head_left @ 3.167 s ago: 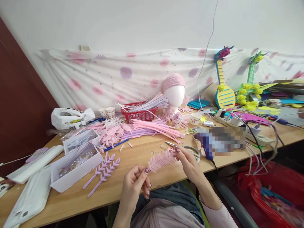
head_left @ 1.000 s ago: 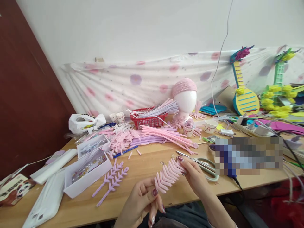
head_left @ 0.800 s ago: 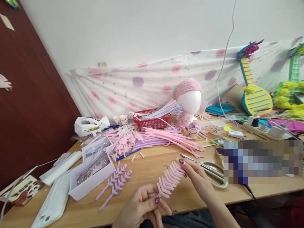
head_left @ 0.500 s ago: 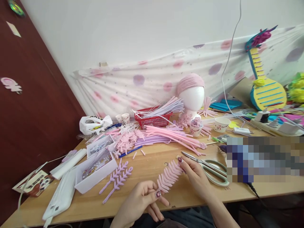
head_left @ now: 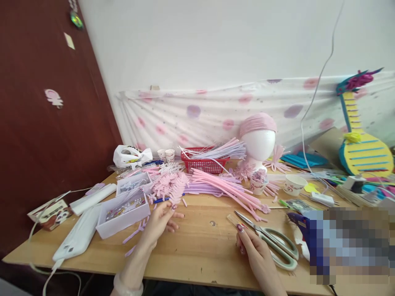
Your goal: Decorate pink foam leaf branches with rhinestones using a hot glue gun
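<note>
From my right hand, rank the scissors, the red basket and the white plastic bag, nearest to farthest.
From the right hand:
1. Scissors, just to its right, beside the fingers.
2. Red basket, farther back, centre of the table.
3. White plastic bag, far back left corner.
</note>
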A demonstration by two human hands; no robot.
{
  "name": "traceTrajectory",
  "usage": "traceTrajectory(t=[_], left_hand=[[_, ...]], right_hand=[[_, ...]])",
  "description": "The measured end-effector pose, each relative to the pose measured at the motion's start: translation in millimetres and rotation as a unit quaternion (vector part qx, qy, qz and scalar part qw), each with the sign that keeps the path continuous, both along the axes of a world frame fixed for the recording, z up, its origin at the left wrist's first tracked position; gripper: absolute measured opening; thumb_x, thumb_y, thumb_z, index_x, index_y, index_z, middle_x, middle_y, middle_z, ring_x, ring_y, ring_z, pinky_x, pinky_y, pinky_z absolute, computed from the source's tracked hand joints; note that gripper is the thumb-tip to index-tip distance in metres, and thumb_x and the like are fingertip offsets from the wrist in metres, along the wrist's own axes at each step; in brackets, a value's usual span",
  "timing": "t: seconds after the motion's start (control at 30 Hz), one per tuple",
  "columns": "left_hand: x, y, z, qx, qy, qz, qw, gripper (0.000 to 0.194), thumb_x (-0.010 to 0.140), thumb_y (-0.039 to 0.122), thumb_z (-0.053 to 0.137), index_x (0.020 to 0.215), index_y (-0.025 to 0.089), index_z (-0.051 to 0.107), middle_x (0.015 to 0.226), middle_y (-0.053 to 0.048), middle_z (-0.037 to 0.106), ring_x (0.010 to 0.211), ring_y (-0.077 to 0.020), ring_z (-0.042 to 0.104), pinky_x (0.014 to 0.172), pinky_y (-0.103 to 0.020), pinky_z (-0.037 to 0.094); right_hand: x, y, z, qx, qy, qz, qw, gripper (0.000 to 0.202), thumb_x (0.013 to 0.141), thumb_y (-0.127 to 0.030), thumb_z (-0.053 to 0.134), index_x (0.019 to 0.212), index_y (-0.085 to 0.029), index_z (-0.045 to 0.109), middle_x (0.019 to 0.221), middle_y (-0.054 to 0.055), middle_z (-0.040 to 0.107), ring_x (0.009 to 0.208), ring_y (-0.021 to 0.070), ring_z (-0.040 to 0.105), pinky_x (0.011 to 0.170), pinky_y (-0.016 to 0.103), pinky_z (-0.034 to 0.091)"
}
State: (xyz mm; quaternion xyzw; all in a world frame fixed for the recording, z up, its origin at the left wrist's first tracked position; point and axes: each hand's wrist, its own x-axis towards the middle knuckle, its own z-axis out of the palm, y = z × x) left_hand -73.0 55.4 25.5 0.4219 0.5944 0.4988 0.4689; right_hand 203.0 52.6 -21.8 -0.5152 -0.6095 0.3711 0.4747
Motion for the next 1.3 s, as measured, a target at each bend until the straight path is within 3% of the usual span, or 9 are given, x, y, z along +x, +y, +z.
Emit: traceTrajectory(t=[0.13,0.27,0.37,0.53,0.6,0.77,0.93,1.03,1.3], left_hand=[[1,35,13.3,-0.002,0.018,0.032,0.999,0.008,0.097,0.026,0.054,0.1,0.019,0.051,0.079,-0.004,0.077,0.047,-0.0095,0.064,0.046,-0.018,0.048],[1,70,22.8,-0.022,0.059,0.042,0.997,0.027,0.099,0.03,0.057,0.122,0.016,0.059,0.109,-0.008,0.071,0.081,-0.0173,0.07,0.071,-0.034,0.06],[-4,80,21.2,-0.058,0.106,0.045,0.992,0.036,0.096,0.033,0.064,0.127,0.018,0.06,0.126,-0.01,0.064,0.103,-0.0244,0.067,0.086,-0.046,0.058],[-19,56,13.6,-0.096,0.187,0.025,0.977,0.035,0.096,0.033,0.064,0.127,0.018,0.06,0.126,-0.01,0.065,0.103,-0.0243,0.068,0.086,-0.045,0.059],[-26,40,16.9,-0.093,0.213,0.008,0.973,0.03,0.096,0.034,0.063,0.121,0.017,0.063,0.116,-0.008,0.068,0.093,-0.0209,0.069,0.079,-0.041,0.06],[-42,9,43.3,-0.031,0.267,0.021,0.963,0.013,0.092,0.016,0.053,0.099,0.014,0.064,0.076,-0.001,0.073,0.051,-0.0126,0.059,0.047,-0.024,0.044],[-56,-14,64.3,0.023,0.3,0.05,0.952,0.011,0.079,0.022,0.053,0.079,0.018,0.064,0.073,-0.001,0.076,0.053,-0.0162,0.065,0.048,-0.024,0.043],[-62,-29,56.5,0.031,0.332,0.07,0.94,0.01,0.076,0.028,0.057,0.074,0.02,0.063,0.071,-0.002,0.075,0.06,-0.0201,0.068,0.054,-0.027,0.046],[-71,-73,-8.7,-0.006,0.41,0.087,0.908,0.014,0.071,0.018,0.065,0.083,0.018,0.071,0.092,-0.01,0.078,0.089,-0.0285,0.071,0.08,-0.036,0.05]], right_hand=[[7,3,-9.0,-0.007,-0.012,0.016,1.0,0.066,0.084,-0.082,0.039,0.057,-0.023,0.044,0.056,0.0,0.045,0.056,0.017,0.046,0.057,0.029,0.038],[11,7,-18.4,-0.018,-0.039,0.056,0.998,0.062,0.09,-0.076,0.038,0.06,-0.022,0.047,0.058,0.0,0.047,0.058,0.0174,0.049,0.058,0.028,0.038],[10,6,-22.2,-0.013,-0.062,0.058,0.996,0.06,0.092,-0.072,0.038,0.061,-0.022,0.048,0.058,-0.001,0.047,0.058,0.0177,0.049,0.058,0.028,0.039],[10,4,-21.2,0.019,-0.09,0.053,0.994,0.057,0.094,-0.067,0.039,0.06,-0.022,0.047,0.058,-0.001,0.047,0.059,0.0176,0.049,0.058,0.028,0.038],[10,3,-18.9,0.019,-0.095,0.06,0.994,0.057,0.094,-0.067,0.04,0.061,-0.022,0.048,0.058,-0.001,0.046,0.058,0.0173,0.047,0.057,0.028,0.038],[8,1,-11.5,0.013,-0.102,0.055,0.993,0.06,0.09,-0.074,0.041,0.06,-0.022,0.047,0.058,-0.001,0.044,0.057,0.0172,0.046,0.056,0.029,0.036],[6,-1,-5.4,0.027,-0.118,0.026,0.992,0.064,0.084,-0.08,0.043,0.058,-0.022,0.048,0.056,0.0,0.043,0.056,0.0173,0.045,0.056,0.029,0.036],[5,-1,-3.9,0.027,-0.125,0.025,0.991,0.065,0.082,-0.082,0.044,0.057,-0.022,0.047,0.055,-0.001,0.043,0.054,0.0169,0.045,0.054,0.029,0.036],[8,2,-10.2,0.02,-0.134,0.025,0.991,0.063,0.084,-0.079,0.046,0.059,-0.021,0.053,0.055,0.0,0.049,0.053,0.0167,0.048,0.052,0.029,0.038]])
